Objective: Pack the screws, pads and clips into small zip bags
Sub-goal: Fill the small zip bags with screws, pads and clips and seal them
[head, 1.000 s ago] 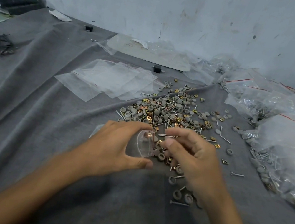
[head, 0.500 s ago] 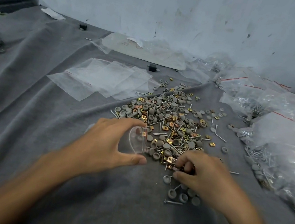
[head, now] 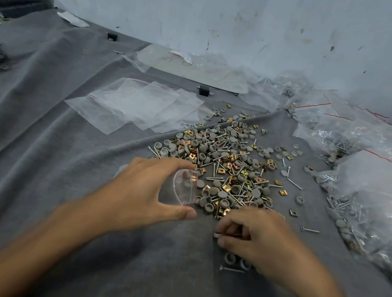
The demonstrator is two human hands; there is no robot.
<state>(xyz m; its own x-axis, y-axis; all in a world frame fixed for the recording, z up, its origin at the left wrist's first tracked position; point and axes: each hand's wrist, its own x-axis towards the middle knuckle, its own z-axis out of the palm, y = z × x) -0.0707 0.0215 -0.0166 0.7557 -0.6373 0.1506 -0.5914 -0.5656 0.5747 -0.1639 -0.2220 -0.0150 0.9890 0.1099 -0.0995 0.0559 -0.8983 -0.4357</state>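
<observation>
Grips an open bag (head: 184, 188) in the left hand (head: 143, 191); pinches a small part (head: 216, 234) in the right hand (head: 256, 237), grip narrow, at the near edge of the pile (head: 226, 163).

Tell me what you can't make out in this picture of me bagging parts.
Head view only.
- Which part the right hand pinches: curled fingers hide it.
- What's in the bag the left hand holds: clear plastic blends with the pile.
- The filled bags: cut off by right edge.
- Writing on far sheet: too small.
</observation>
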